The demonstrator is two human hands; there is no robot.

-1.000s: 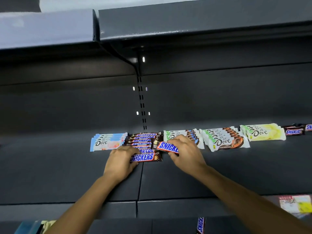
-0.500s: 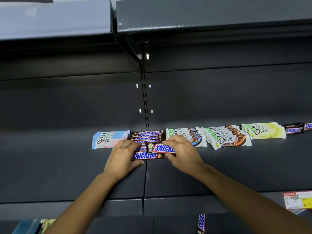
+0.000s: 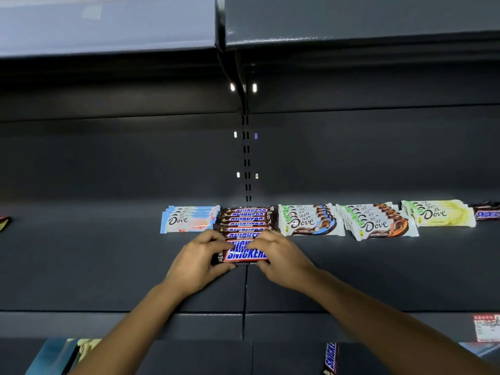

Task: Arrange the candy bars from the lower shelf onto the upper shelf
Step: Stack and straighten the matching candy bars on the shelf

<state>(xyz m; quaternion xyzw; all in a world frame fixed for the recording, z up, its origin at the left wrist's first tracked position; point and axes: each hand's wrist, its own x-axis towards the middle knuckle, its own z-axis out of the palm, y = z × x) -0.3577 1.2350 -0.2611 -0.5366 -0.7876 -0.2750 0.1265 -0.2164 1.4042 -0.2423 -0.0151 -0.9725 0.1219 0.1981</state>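
- The left hand (image 3: 197,262) and the right hand (image 3: 281,257) are both at the front Snickers bar (image 3: 244,254), one at each end of it. Each grip is closed on the wrapper, with the fingers curled over the top edge and the thumb under the near edge.
- That bar lies flat on the upper shelf (image 3: 108,266), at the near end of the Snickers row (image 3: 247,221) and partly over the bar behind it. It looks like it is being squared up with the row, not carried.
- A good deal looks finished. A pale blue Dove stack (image 3: 189,221) sits just left of the row. To the right are a Dove stack with a blue swirl (image 3: 308,220), a brown-and-orange Dove stack (image 3: 378,223) and a yellow Dove stack (image 3: 438,213), each laid in overlapping order.
- More Snickers (image 3: 487,212) show at the far right edge, cut off by the frame.
- Some work is left, by my reckoning. Below the shelf's front edge one loose Snickers bar (image 3: 330,358) stands on end, and some pale packets (image 3: 81,347) peek in at the lower left. I can't tell how many remain down there.
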